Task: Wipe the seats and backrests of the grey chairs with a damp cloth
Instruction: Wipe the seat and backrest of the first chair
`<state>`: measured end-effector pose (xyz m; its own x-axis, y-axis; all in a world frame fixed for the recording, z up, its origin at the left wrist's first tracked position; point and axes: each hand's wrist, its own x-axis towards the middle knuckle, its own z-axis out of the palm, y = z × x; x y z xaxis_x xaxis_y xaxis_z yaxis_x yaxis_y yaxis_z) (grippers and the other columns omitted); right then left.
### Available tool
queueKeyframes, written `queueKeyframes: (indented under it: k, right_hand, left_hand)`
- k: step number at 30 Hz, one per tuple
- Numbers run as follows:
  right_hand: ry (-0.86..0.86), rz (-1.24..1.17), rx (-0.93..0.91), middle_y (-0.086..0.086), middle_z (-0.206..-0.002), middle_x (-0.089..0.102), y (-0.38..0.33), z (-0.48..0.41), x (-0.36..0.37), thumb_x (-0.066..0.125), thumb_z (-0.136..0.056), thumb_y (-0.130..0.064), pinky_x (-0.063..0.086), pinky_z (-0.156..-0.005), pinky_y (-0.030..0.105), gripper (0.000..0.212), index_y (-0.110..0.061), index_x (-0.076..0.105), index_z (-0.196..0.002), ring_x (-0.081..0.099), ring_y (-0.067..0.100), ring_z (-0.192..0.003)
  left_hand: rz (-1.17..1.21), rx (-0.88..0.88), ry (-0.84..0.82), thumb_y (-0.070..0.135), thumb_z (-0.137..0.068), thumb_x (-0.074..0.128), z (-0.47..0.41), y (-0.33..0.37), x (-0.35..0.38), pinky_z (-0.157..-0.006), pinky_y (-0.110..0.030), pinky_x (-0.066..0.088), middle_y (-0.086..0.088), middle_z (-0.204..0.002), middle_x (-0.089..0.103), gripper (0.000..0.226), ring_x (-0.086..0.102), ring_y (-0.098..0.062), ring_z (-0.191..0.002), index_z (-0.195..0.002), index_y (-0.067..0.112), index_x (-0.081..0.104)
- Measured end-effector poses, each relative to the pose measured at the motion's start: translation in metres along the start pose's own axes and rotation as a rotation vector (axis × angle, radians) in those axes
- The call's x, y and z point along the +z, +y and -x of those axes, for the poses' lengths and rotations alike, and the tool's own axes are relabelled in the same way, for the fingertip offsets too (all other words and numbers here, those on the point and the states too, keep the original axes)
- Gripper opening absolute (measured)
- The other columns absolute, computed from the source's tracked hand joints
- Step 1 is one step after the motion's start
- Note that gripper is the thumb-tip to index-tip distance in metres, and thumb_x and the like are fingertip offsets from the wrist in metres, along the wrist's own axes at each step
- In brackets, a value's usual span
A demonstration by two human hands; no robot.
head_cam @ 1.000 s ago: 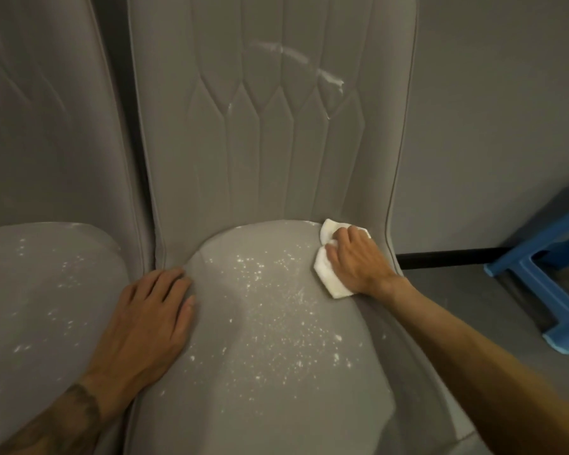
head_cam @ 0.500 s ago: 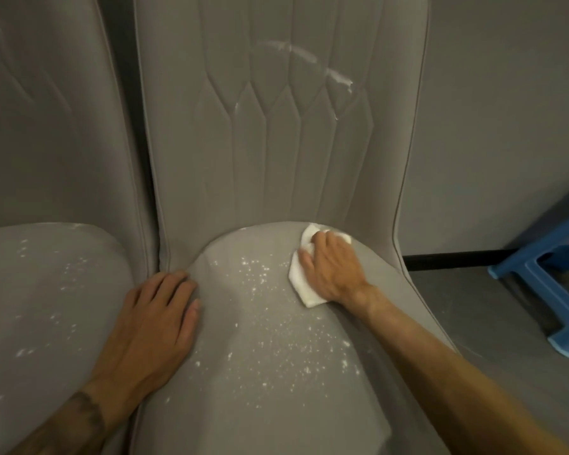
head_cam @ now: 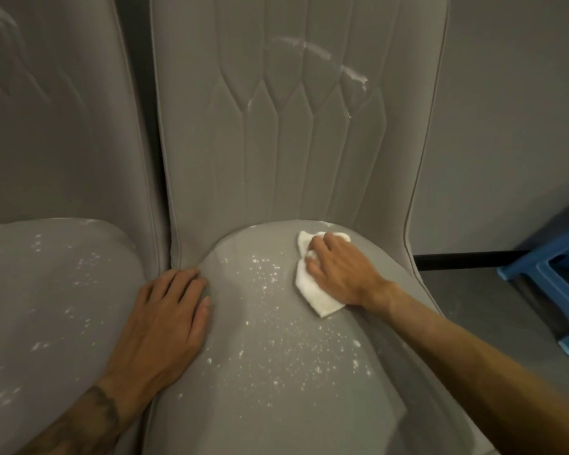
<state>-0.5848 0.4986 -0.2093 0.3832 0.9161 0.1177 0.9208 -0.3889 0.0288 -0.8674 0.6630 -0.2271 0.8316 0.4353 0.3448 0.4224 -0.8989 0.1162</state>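
A grey chair stands in front of me. Its seat (head_cam: pixel 276 389) is dusted with white specks (head_cam: pixel 270 274), and its quilted backrest (head_cam: pixel 293 142) carries a white streak (head_cam: pixel 326 57) near the top. My right hand (head_cam: pixel 339 270) holds a white cloth (head_cam: pixel 316 297) with bent fingers and presses it on the seat's back right part, close under the backrest. My left hand (head_cam: pixel 165 323) lies flat on the seat's left edge with straight fingers and holds nothing.
A second grey chair (head_cam: pixel 46 307) stands close on the left, its seat also speckled white. A blue plastic stool (head_cam: pixel 555 290) is on the floor at the right, by the grey wall (head_cam: pixel 506 126).
My right hand has slid the cloth leftwards along the back of the seat. My left hand has stayed where it was.
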Motion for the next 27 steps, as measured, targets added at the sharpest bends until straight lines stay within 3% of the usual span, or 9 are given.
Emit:
queueKeyframes:
  k: [4, 8, 10, 13, 16, 18, 21, 25, 27]
  right_hand:
    - [-0.046, 0.190, 0.272, 0.011, -0.117, 0.054, -0.001, -0.016, 0.000, 0.021, -0.103, -0.033, 0.036, -0.087, 0.041, 0.039, -0.010, 0.050, -0.114, 0.048, 0.028, -0.103]
    - [0.163, -0.026, 0.046, 0.010, -0.093, 0.056, -0.046, -0.003, 0.007, 0.035, -0.101, -0.034, 0.044, -0.076, 0.041, 0.028, -0.011, 0.051, -0.098, 0.049, 0.025, -0.079]
    - [0.145, -0.040, -0.062, 0.010, -0.094, 0.055, -0.030, 0.003, 0.002, 0.040, -0.102, -0.031, 0.042, -0.077, 0.041, 0.025, -0.010, 0.052, -0.098, 0.049, 0.026, -0.080]
    - [0.011, 0.103, 0.095, 0.013, -0.109, 0.055, 0.003, -0.003, -0.003, 0.032, -0.105, -0.031, 0.038, -0.087, 0.043, 0.031, -0.009, 0.054, -0.108, 0.050, 0.031, -0.097]
    - [-0.031, 0.244, 0.289, 0.011, -0.115, 0.054, -0.015, -0.013, 0.003, 0.020, -0.103, -0.036, 0.034, -0.087, 0.042, 0.043, -0.010, 0.050, -0.116, 0.047, 0.030, -0.102]
    - [-0.004, 0.182, 0.204, 0.010, -0.111, 0.055, -0.046, -0.015, 0.008, 0.015, -0.101, -0.042, 0.036, -0.086, 0.042, 0.049, -0.012, 0.051, -0.115, 0.047, 0.029, -0.098]
    - [-0.037, 0.201, -0.064, 0.005, -0.119, 0.049, -0.048, -0.004, 0.004, -0.004, -0.097, -0.046, 0.034, -0.088, 0.039, 0.065, -0.019, 0.050, -0.122, 0.044, 0.025, -0.102]
    - [-0.114, 0.276, 0.087, 0.009, -0.127, 0.046, -0.010, -0.007, -0.007, -0.006, -0.097, -0.039, 0.035, -0.090, 0.042, 0.066, -0.021, 0.045, -0.134, 0.044, 0.029, -0.108]
    - [-0.114, 0.311, 0.107, 0.016, -0.118, 0.051, -0.026, -0.012, -0.007, 0.009, -0.102, -0.035, 0.039, -0.083, 0.046, 0.050, -0.021, 0.042, -0.136, 0.048, 0.032, -0.100]
  left_hand:
    - [0.016, -0.014, -0.010, 0.034, -0.104, 0.034, 0.000, 0.000, 0.000, -0.099, -0.048, 0.044, -0.011, -0.132, 0.063, 0.044, 0.056, -0.033, -0.121, -0.122, 0.010, 0.067]
    - [0.034, -0.018, -0.019, 0.035, -0.105, 0.033, 0.000, 0.001, -0.002, -0.099, -0.049, 0.046, -0.010, -0.132, 0.063, 0.046, 0.056, -0.033, -0.121, -0.123, 0.010, 0.067]
    - [0.036, -0.013, -0.025, 0.035, -0.105, 0.032, 0.001, 0.000, -0.001, -0.100, -0.048, 0.045, -0.010, -0.132, 0.062, 0.046, 0.055, -0.032, -0.122, -0.124, 0.010, 0.066]
    - [0.030, -0.014, -0.019, 0.033, -0.105, 0.033, 0.002, -0.002, 0.002, -0.101, -0.045, 0.042, -0.009, -0.133, 0.061, 0.043, 0.054, -0.029, -0.122, -0.124, 0.011, 0.066]
    - [0.044, -0.024, -0.019, 0.031, -0.105, 0.036, 0.002, -0.003, 0.003, -0.101, -0.043, 0.042, -0.006, -0.132, 0.060, 0.037, 0.053, -0.027, -0.121, -0.122, 0.013, 0.064]
    - [0.051, -0.025, -0.021, 0.030, -0.105, 0.038, 0.002, -0.003, 0.002, -0.102, -0.042, 0.042, -0.006, -0.132, 0.059, 0.035, 0.053, -0.026, -0.122, -0.121, 0.014, 0.064]
    - [0.055, -0.030, -0.016, 0.030, -0.105, 0.038, 0.003, -0.003, 0.000, -0.103, -0.042, 0.042, -0.006, -0.132, 0.059, 0.034, 0.053, -0.026, -0.121, -0.121, 0.014, 0.064]
    - [0.063, -0.033, -0.003, 0.030, -0.106, 0.038, 0.005, -0.004, 0.002, -0.102, -0.041, 0.041, -0.005, -0.131, 0.058, 0.032, 0.053, -0.025, -0.121, -0.119, 0.015, 0.063]
    - [0.067, -0.035, -0.001, 0.030, -0.106, 0.039, 0.004, -0.005, 0.003, -0.102, -0.039, 0.040, -0.003, -0.131, 0.057, 0.029, 0.052, -0.024, -0.121, -0.117, 0.016, 0.061]
